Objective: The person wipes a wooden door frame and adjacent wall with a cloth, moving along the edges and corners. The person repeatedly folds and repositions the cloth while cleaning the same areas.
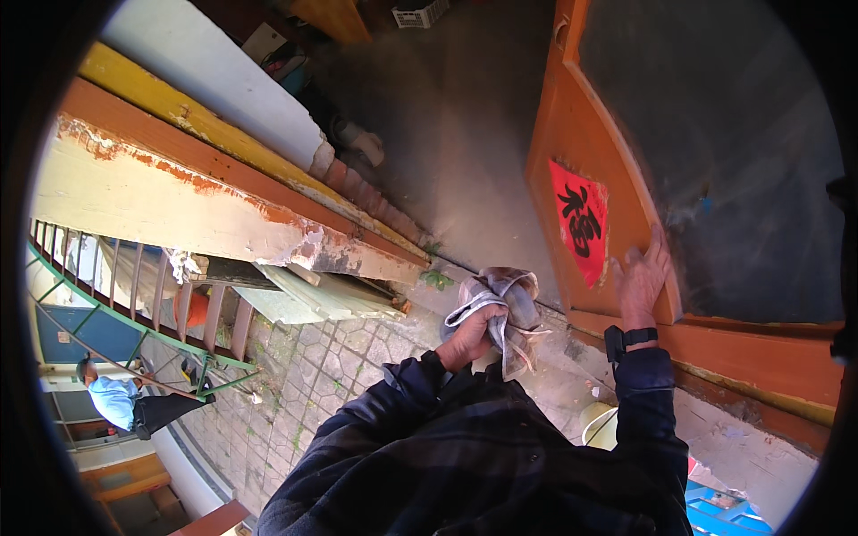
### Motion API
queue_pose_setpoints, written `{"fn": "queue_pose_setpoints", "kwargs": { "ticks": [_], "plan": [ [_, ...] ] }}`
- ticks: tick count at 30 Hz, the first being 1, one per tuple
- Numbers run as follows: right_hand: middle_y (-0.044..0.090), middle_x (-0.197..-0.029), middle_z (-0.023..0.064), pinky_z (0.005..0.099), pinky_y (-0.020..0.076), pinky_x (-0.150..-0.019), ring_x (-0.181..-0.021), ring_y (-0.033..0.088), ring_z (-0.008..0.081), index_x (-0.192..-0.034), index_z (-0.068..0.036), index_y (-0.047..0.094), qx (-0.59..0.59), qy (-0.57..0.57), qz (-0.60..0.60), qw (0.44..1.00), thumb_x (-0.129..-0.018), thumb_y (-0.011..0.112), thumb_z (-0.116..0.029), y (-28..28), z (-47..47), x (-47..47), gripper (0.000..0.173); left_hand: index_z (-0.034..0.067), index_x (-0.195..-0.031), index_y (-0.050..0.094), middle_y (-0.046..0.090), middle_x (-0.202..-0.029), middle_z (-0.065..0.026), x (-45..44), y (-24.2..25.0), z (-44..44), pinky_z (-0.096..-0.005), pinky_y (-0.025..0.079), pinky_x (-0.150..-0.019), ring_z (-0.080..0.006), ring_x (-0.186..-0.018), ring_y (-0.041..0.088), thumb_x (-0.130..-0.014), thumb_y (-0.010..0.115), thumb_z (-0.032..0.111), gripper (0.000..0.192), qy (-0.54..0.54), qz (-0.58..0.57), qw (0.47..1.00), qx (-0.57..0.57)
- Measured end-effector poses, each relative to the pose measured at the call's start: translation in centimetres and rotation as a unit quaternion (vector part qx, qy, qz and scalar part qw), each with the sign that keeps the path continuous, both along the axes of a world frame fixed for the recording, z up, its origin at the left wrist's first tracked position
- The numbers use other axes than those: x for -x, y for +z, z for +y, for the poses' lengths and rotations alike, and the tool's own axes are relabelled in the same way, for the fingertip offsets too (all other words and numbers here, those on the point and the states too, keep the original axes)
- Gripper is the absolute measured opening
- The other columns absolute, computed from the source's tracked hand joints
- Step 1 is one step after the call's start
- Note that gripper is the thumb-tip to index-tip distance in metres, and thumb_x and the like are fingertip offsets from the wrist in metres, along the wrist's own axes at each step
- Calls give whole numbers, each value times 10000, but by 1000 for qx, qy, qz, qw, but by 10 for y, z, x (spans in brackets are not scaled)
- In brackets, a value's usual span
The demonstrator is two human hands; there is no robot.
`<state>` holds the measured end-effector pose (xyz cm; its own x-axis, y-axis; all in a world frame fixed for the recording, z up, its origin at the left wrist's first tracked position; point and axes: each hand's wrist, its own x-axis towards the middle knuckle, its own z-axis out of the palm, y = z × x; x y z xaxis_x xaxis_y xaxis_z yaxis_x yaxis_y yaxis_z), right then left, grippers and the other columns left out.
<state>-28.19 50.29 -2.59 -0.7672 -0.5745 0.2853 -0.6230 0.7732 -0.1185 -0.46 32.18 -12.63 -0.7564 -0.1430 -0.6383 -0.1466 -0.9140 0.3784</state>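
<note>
Bunched folds of a grey and white cloth [503, 308] hang from my left hand [474, 335], whose fingers are closed around it in front of my body. My right hand [643, 278], with a dark band on the wrist, rests against the lower edge of an orange wooden door [556, 127]. Its fingers are spread and it holds nothing. A red paper sign [580, 221] with a black written character is stuck to the door panel, just beyond those fingers. The door stands swung inward beside a dark doorway.
A pale bucket [598, 425] stands by my right arm. Peeling wall and door-frame edges [255, 208] run along the left. Green-railed metal stairs [144, 328], leaning boards [322, 295] and a person [117, 398] are farther left on hexagonal paving [315, 375]. A white crate [420, 15] sits inside.
</note>
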Motion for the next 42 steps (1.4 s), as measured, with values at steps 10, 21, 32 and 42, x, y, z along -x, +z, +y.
{"fn": "queue_pose_setpoints", "kwargs": {
  "ticks": [10, 21, 32, 42],
  "plan": [
    [617, -1316, 204, 493, 482, -1035, -1238, 581, 406, -1173, -7, 683, 27, -90, -3, 996, -809, 869, -244, 17, -57, 30, 472, 120, -1031, 661, 674, -978, 10, -55, 5, -108, -371, 516, -932, -168, -964, 635, -940, 696, 200, 126, 16, 43, 999, -18],
    [627, -1397, 245, 426, 467, -1131, -1329, 599, 342, -1416, 82, 524, 430, 58, -406, 805, -969, 779, -296, -35, -246, 99, 638, 112, -1025, 652, 695, -1004, -8, -118, -30, -171, -438, 518, -1022, -210, -1011, 667, -937, 630, 152, 99, 134, -77, 987, -52],
    [633, -1357, 149, 363, 425, -1126, -1294, 578, 270, -1396, 80, 540, 481, 147, -274, 820, -971, 754, -259, 14, -385, 280, 585, 45, -1200, 664, 717, -1211, -105, -133, 21, -120, -525, 470, -1123, -336, -1178, 652, -887, 704, 188, 346, 298, -71, 951, -35],
    [603, -1048, -15, 310, 472, -977, -1028, 584, 140, -1115, -50, 636, 567, 73, -355, 740, -981, 753, -293, -5, -390, 308, 301, 56, -1186, 656, 713, -1132, -62, -112, 42, -116, -457, 490, -1085, -275, -1115, 660, -914, 689, 162, 294, 294, -91, 951, -31]
  ]
}}
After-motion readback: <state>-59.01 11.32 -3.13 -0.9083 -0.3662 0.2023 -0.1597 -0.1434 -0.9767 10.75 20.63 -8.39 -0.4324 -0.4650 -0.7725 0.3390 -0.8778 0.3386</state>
